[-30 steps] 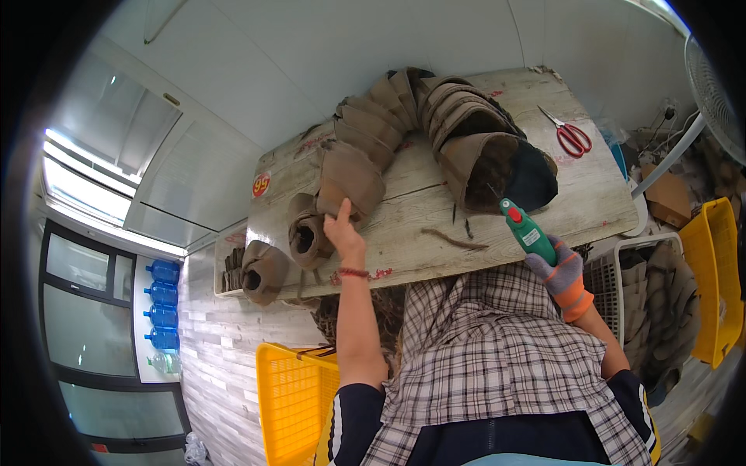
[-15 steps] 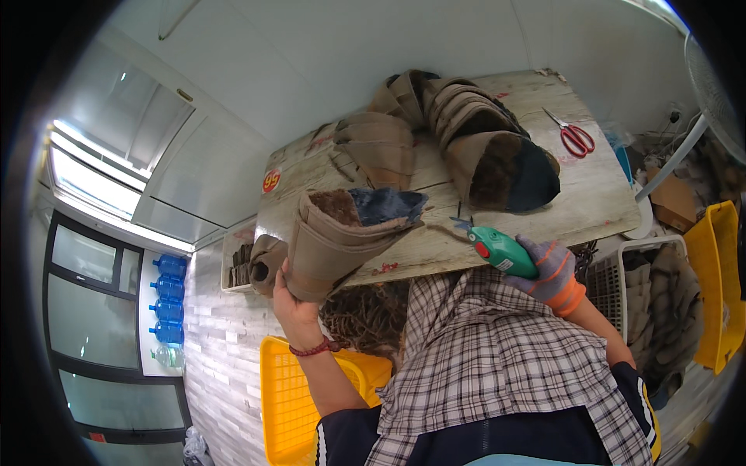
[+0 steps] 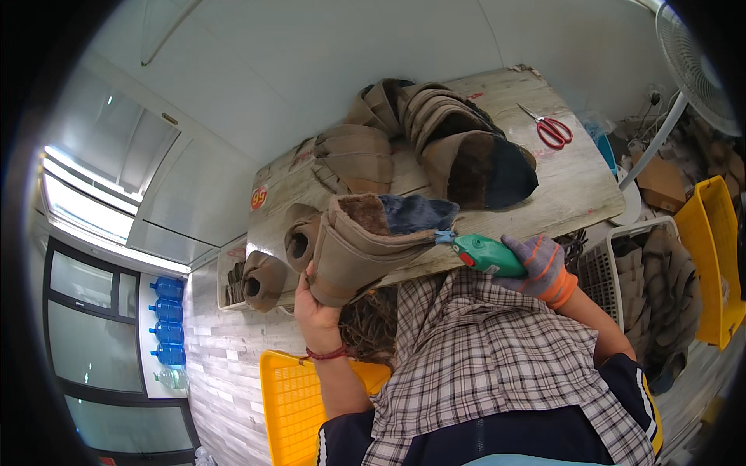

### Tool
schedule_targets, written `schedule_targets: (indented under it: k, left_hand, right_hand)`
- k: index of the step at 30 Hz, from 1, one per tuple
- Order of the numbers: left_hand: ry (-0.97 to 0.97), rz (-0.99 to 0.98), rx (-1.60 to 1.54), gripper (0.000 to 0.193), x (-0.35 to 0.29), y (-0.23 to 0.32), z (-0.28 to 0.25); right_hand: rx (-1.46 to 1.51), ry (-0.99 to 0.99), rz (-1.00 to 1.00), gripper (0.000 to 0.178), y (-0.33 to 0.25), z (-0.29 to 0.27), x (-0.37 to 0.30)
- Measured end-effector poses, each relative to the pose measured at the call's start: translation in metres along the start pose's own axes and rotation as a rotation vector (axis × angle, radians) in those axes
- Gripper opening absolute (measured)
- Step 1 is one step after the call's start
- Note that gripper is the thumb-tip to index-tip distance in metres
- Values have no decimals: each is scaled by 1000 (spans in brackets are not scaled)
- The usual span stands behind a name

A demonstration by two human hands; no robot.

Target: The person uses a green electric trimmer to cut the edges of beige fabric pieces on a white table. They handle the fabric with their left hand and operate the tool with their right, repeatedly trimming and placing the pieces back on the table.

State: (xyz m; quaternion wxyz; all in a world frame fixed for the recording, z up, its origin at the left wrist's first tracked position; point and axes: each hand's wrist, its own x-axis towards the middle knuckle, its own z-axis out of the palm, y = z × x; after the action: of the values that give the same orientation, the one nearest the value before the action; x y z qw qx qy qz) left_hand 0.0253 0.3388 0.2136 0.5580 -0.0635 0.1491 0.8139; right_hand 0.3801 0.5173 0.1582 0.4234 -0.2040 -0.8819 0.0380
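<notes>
The bare left hand (image 3: 316,317) grips the narrow lower end of a brown stack (image 3: 353,252), one finger pressed along its side and the rest hidden behind it. The gloved right hand (image 3: 540,268) has its fingers wrapped around a green tool (image 3: 491,256), whose tip meets the stack's rim; whether it bites in is too small to tell. The stack, several nested layers with brown and dark blue fur in its mouth, is held tilted over the near edge of the table (image 3: 579,182). Just left of it, a small roll (image 3: 300,245) lies toward the near left corner, and another roll (image 3: 264,279) sits at that corner beside a white tray (image 3: 231,305) of upright brown pieces. Behind the stack, a curved row (image 3: 373,159) of nested pieces bends along the far edge, its fur-lined end facing the near edge. Red scissors (image 3: 553,133) lie by the right edge. Below the near edge are stringy brown scraps (image 3: 369,325) and a yellow basket (image 3: 299,404). Past the near right corner, a white basket (image 3: 606,276) holds folded brown cloth (image 3: 660,287), with a second yellow basket (image 3: 715,268) beside it, contents hidden
</notes>
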Motion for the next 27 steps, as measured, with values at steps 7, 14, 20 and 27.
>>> schedule_targets:
  k: [7,14,20,27]
  left_hand:
    - [116,44,100,32,10,-22,5]
    - [135,68,171,33,15,-49,13]
    - [9,125,218,38,4,-74,12]
    - [-116,232,439,47,-24,-101,1]
  right_hand:
    - [5,33,-10,74,3,1,-2]
    - [70,56,-33,74,-1,3,1]
    - [178,24,51,72,-12,1,7]
    - [457,-206,322,67,-35,-15,19]
